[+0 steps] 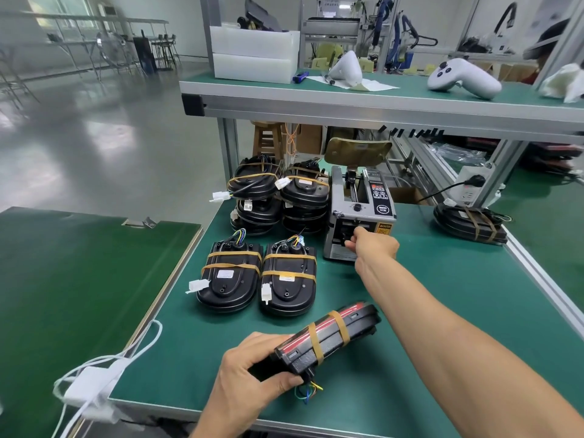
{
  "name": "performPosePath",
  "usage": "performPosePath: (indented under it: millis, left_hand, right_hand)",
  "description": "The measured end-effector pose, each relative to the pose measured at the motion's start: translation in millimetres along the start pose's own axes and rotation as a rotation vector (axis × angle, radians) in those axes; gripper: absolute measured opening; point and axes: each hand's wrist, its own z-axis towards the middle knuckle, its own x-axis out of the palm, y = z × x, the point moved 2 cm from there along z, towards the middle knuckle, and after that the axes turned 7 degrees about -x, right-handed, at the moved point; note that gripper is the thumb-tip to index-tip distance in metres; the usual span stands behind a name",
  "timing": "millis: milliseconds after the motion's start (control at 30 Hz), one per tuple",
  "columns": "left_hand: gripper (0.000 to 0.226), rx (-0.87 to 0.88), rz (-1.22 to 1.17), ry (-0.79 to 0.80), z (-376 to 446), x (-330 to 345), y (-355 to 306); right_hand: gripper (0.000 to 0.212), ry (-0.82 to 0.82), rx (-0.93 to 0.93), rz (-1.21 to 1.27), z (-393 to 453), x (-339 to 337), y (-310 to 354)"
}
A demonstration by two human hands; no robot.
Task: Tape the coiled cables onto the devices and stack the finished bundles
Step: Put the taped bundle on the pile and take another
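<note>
Black taped device (328, 339) gripped in left hand (249, 377), tilted above table (442, 311); right hand (374, 245) fingers pinching at tape dispenser (360, 216) outlet.

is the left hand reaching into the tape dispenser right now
No, the left hand grips a taped device near the table edge; the right hand is at the tape dispenser outlet.

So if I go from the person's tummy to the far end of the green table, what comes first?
Black taped device held in the left hand → two flat black taped bundles → grey tape dispenser machine → white controller on the shelf.
</note>
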Motion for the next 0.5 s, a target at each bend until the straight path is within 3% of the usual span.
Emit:
performPosePath:
  millis: [133,200,300,433,500]
  left_hand:
    - [0.047,-0.005,0.002,-0.006,0,0,-1]
    - [0.047,-0.013,0.006,-0.007,0,0,-2]
    - [0.046,-0.03,-0.005,-0.002,-1,0,-3]
    - [0.046,-0.058,-0.01,-0.008,-2,1,-3]
    - [0.046,-0.067,-0.013,-0.016,-3,1,-3]
  right_hand:
    - [0.01,0.396,0.0,-0.317,-24,-20,-1]
    - [0.019,0.579,-0.134,-0.491,-33,-37,-1]
    - [0.018,0.688,-0.351,-0.487,-55,-65,8]
    - [0.011,0.838,-0.453,-0.455,-106,-91,12]
    - [0.018,0.839,-0.498,-0.408,-131,-100,14]
